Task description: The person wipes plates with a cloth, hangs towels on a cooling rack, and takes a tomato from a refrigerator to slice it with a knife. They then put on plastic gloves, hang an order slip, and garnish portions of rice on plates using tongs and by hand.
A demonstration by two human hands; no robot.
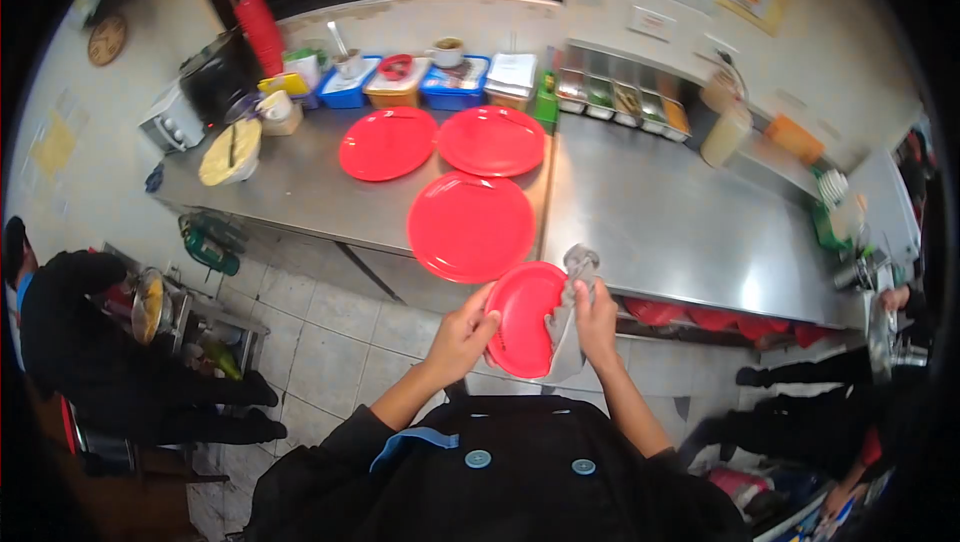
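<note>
My left hand (466,336) grips the left rim of a small red plate (522,317), thumb on its face. In my right hand (596,322) is a grey cloth (567,334), bunched at the top and hanging down over the plate's right edge. The plate is tilted in front of my body, just off the counter's front edge. Beyond it, a large red plate (471,227) lies at the counter edge. Behind that are two more large red plates, one on the left (388,143) and one on the right (491,141).
Blue bins (455,84) and a rack of metal food trays (622,102) line the back of the steel counter (660,212). A bowl with yellow contents (230,152) stands at left. One person (80,342) works at left, others at right (810,422).
</note>
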